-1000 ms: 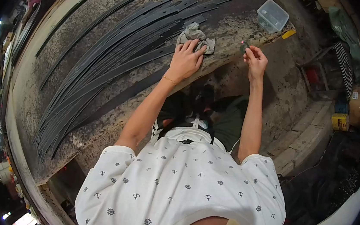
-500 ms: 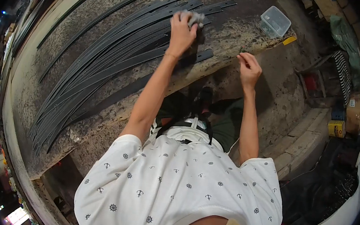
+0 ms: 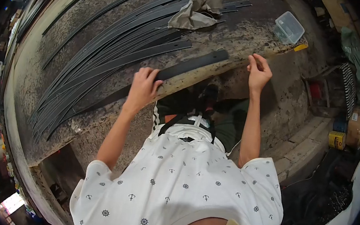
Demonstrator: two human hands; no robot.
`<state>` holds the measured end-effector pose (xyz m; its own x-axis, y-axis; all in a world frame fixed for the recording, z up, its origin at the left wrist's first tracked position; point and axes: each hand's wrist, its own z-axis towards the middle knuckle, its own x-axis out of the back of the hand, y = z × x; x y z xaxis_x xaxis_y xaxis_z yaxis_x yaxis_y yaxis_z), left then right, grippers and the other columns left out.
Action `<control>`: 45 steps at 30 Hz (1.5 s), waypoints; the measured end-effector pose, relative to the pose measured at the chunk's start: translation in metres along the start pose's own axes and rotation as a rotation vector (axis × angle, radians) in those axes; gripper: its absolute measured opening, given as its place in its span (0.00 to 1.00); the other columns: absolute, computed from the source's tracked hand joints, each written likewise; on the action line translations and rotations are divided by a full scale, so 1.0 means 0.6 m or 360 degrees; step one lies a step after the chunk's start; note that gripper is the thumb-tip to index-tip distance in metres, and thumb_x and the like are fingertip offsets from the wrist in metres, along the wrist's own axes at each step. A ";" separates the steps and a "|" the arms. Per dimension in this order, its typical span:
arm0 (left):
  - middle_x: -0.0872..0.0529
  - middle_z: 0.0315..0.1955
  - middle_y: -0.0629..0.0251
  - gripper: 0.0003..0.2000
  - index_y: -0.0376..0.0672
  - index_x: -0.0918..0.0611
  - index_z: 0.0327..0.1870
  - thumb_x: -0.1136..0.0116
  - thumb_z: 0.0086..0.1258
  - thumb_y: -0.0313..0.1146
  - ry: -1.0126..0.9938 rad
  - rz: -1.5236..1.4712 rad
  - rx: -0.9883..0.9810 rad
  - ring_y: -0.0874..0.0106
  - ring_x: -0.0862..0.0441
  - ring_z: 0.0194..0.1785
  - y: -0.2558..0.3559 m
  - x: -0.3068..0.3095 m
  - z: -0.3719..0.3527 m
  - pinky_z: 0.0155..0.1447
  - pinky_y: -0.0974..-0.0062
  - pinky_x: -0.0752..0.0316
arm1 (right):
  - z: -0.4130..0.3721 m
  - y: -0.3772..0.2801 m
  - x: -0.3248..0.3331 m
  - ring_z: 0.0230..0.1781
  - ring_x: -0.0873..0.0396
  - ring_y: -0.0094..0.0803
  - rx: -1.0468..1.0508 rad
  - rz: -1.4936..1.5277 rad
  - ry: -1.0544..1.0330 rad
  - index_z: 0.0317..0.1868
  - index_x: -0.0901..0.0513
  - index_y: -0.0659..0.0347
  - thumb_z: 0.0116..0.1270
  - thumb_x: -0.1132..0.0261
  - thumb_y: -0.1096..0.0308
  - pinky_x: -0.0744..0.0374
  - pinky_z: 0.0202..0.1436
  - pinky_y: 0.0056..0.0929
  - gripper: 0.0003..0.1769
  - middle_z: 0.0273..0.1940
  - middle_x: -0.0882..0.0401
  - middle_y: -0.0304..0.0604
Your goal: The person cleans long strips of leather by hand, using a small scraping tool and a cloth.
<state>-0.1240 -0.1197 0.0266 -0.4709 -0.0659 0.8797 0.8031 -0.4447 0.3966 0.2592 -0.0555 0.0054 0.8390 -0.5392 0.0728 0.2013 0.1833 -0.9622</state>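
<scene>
A long dark flat strip [image 3: 193,64] lies along the near edge of the workbench, with a hole close to its right end. My left hand [image 3: 143,86] is closed over the middle of this strip, fingers curled on it and thumb towards the right. My right hand [image 3: 259,73] is raised just off the bench edge, its thumb and forefinger pinched together; what is between them, if anything, is too small to make out. Beyond the left hand, a crumpled grey-beige rag [image 3: 197,11] rests on a fanned bundle of dark strips [image 3: 103,48].
A clear plastic box [image 3: 289,27] stands at the bench's right end, near a yellow patch [image 3: 300,48] on the edge. On the right are a yellow box [image 3: 336,140], a cardboard carton [image 3: 356,127] and a low metal frame [image 3: 318,91]. The worn bench [image 3: 239,36] carries more separate strips.
My left hand has let go of the rag, which now lies spread on the bundle, and has come back towards me onto the near strip. My right hand stays pinched.
</scene>
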 end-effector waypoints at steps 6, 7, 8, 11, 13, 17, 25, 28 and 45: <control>0.21 0.46 0.49 0.19 0.32 0.21 0.55 0.34 0.66 0.28 0.0305 -0.0191 -0.0152 0.51 0.24 0.51 0.108 -0.131 0.130 0.55 0.58 0.27 | 0.019 -0.037 0.017 0.23 0.23 0.20 0.0003 0.0328 0.0378 0.47 0.14 0.69 0.68 0.28 0.76 0.23 0.27 0.22 0.10 0.32 0.15 0.41; 0.22 0.46 0.50 0.18 0.32 0.21 0.55 0.34 0.65 0.28 0.0363 -0.0244 -0.0178 0.50 0.25 0.51 0.125 -0.152 0.163 0.56 0.58 0.27 | 0.022 -0.044 0.025 0.24 0.23 0.20 0.0046 0.0376 0.0490 0.48 0.14 0.70 0.67 0.28 0.76 0.23 0.27 0.22 0.10 0.32 0.15 0.41; 0.21 0.47 0.51 0.17 0.33 0.21 0.54 0.35 0.66 0.30 0.0419 -0.0228 -0.0224 0.52 0.25 0.52 0.136 -0.181 0.201 0.56 0.58 0.28 | 0.021 -0.048 0.036 0.25 0.22 0.21 0.0096 0.0358 0.0537 0.47 0.15 0.70 0.67 0.28 0.77 0.22 0.28 0.22 0.10 0.34 0.15 0.41; 0.21 0.48 0.52 0.17 0.36 0.19 0.52 0.35 0.67 0.35 0.0384 -0.0049 -0.0160 0.55 0.26 0.55 0.142 -0.220 0.280 0.56 0.57 0.29 | 0.013 -0.066 0.065 0.28 0.21 0.23 0.0118 0.0293 0.0579 0.48 0.15 0.70 0.69 0.29 0.76 0.20 0.29 0.23 0.09 0.37 0.14 0.44; 0.21 0.49 0.54 0.16 0.37 0.19 0.51 0.36 0.68 0.38 0.0302 0.0059 -0.0118 0.56 0.26 0.57 0.161 -0.222 0.295 0.56 0.57 0.30 | 0.003 -0.063 0.086 0.29 0.20 0.24 0.0149 0.0293 0.0554 0.48 0.15 0.70 0.70 0.29 0.75 0.19 0.30 0.24 0.10 0.38 0.14 0.44; 0.21 0.45 0.57 0.16 0.40 0.17 0.49 0.36 0.69 0.41 0.0422 0.0142 -0.0228 0.58 0.26 0.53 0.115 -0.189 0.244 0.53 0.57 0.31 | -0.014 -0.052 0.127 0.31 0.19 0.24 0.0090 0.0251 0.0585 0.50 0.16 0.72 0.71 0.30 0.75 0.16 0.32 0.24 0.11 0.39 0.14 0.46; 0.21 0.40 0.49 0.13 0.36 0.18 0.38 0.36 0.67 0.39 0.0424 0.0015 -0.0116 0.52 0.23 0.47 0.069 -0.169 0.226 0.52 0.54 0.26 | -0.023 0.003 0.115 0.34 0.17 0.27 -0.0051 0.0260 0.0497 0.52 0.17 0.70 0.71 0.31 0.75 0.14 0.37 0.26 0.12 0.42 0.14 0.45; 0.19 0.42 0.50 0.17 0.38 0.17 0.39 0.32 0.64 0.45 0.0427 -0.0163 -0.0084 0.53 0.22 0.51 0.077 -0.203 0.300 0.54 0.56 0.25 | -0.006 -0.006 0.092 0.36 0.17 0.26 -0.0088 0.0415 0.0326 0.53 0.18 0.70 0.72 0.32 0.74 0.14 0.39 0.22 0.12 0.45 0.13 0.47; 0.18 0.54 0.55 0.21 0.41 0.16 0.56 0.29 0.64 0.39 0.0286 0.0512 0.0884 0.54 0.23 0.61 -0.232 0.208 -0.390 0.67 0.58 0.31 | -0.081 -0.031 -0.095 0.40 0.18 0.29 -0.0350 0.0414 -0.0327 0.55 0.20 0.73 0.74 0.34 0.74 0.17 0.42 0.24 0.13 0.48 0.16 0.49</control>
<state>-0.3800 -0.2750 0.0196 -0.1914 -0.2877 0.9384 0.9598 0.1452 0.2403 0.1829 -0.0682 0.0061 0.9358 -0.3184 -0.1515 -0.1259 0.0996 -0.9870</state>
